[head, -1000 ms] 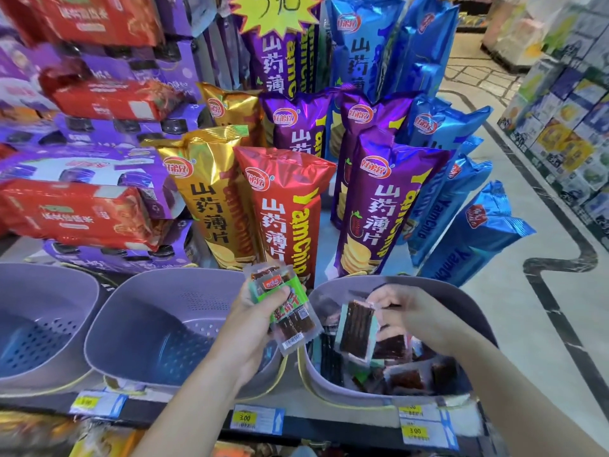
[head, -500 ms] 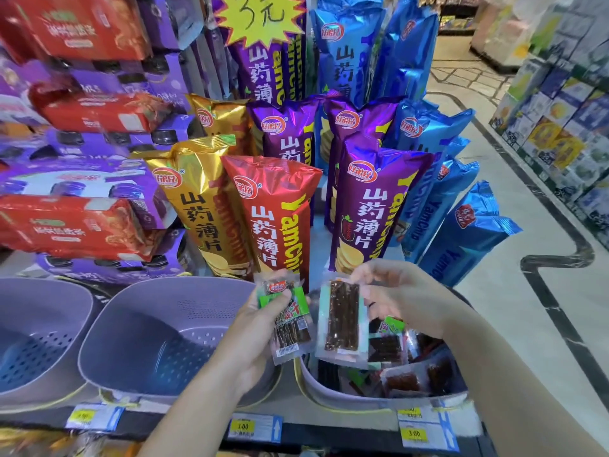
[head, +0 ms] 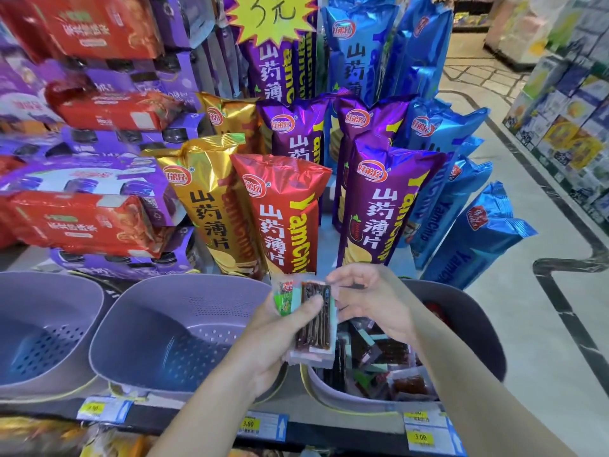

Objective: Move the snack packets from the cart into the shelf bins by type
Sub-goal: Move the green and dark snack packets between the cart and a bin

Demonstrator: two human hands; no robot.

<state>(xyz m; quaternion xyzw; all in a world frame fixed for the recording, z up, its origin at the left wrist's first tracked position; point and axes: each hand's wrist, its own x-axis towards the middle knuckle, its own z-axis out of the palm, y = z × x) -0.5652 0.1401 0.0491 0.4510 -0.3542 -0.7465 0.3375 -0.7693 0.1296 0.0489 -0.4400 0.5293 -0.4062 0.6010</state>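
My left hand grips a small stack of snack packets: a green-labelled packet behind and a clear packet of dark brown strips in front, thumb across them. My right hand hovers just right of the stack, fingers loosely curled, touching or just off the brown packet's top edge. Both hands are above the gap between the middle purple bin, which holds nothing I can see, and the right purple bin, which holds several mixed small packets.
A third purple bin stands at far left. Tall yam chip bags in gold, red, purple and blue stand behind the bins. Red and purple boxes are stacked at left. Price tags line the shelf edge. The aisle floor lies to the right.
My right hand lifted the brown-strip packet out of the right bin and brought it left onto the stack in my left hand, whose thumb now holds it. The camera moved closer.
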